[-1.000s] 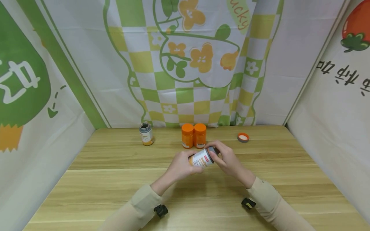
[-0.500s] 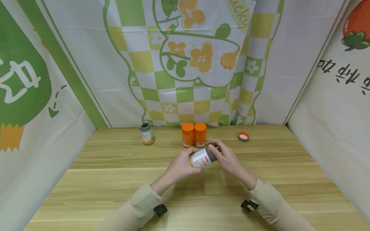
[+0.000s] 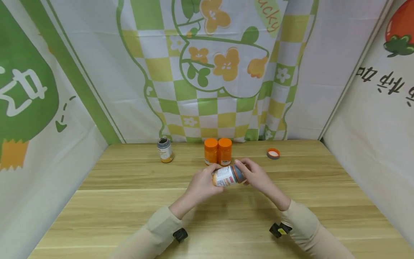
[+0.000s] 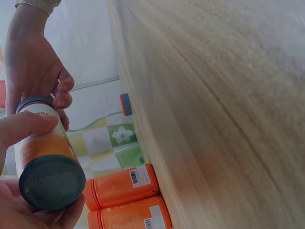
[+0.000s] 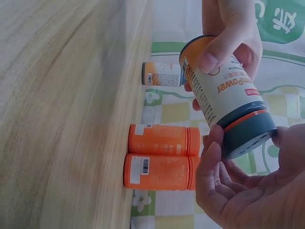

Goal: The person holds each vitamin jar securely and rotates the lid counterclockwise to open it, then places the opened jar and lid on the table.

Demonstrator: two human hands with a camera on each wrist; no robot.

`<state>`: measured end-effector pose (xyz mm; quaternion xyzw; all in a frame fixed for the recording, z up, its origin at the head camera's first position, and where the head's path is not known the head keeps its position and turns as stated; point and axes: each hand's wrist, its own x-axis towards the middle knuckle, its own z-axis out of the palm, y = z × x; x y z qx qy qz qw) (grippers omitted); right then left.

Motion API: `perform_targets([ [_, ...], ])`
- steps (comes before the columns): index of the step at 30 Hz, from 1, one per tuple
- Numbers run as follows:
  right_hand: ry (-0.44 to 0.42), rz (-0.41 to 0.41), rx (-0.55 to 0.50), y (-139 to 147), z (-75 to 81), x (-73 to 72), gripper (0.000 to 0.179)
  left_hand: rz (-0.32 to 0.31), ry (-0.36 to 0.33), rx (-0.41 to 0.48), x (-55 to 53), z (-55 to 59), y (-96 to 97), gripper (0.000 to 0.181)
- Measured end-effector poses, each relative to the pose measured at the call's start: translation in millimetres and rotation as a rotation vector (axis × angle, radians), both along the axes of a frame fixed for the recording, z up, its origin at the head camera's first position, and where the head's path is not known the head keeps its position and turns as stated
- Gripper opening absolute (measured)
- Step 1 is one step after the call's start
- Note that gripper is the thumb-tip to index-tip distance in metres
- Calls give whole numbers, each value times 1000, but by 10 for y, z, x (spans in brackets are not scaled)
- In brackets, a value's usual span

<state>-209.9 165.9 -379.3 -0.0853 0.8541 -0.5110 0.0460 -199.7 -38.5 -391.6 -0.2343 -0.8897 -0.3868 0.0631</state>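
Note:
In the head view, my left hand (image 3: 201, 184) grips a white-and-orange supplement bottle (image 3: 224, 176) by its lower body, tilted above the table. My right hand (image 3: 257, 178) holds its dark grey cap (image 3: 240, 173) with thumb and fingers on opposite sides. The right wrist view shows an orange ring between the cap (image 5: 251, 135) and the bottle's grey shoulder. Toward the left wrist camera faces the bottle's dark base (image 4: 52, 182). The left thumb lies along the label side.
Two orange bottles (image 3: 211, 153) stand side by side behind the hands. An uncapped supplement bottle (image 3: 166, 154) of the same kind stands back left. At the back right, a loose grey-and-orange cap (image 3: 273, 154) lies on the wooden table (image 3: 129, 201) with its inside up.
My right hand has shifted its fingers round the cap, and more of the grey cap now shows. The left hand keeps its grip on the bottle, nearly still.

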Motion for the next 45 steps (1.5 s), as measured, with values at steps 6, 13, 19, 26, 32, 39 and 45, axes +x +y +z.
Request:
perform_targets([
  [6,-59,-10,-11,10,13,8,52,17,46,-6,-19,-22,-2,54],
  [13,-59,34,-58,51,2,12,52,25,58,-10,-19,-23,7,54],
  [19,-59,92,-84,97,-15,15,50,27,36,8,-7,-16,4,54],
  [26,-51,131,-104,117,10,31,46,25,1,27,7,14,0,52],
  [32,-32,159,-115,129,9,39,43,22,-52,39,21,39,6,52],
  [39,19,167,-111,138,12,58,40,13,-117,75,-2,25,8,53],
  [45,42,171,-106,151,11,74,42,-4,-133,111,-25,3,1,53],
])
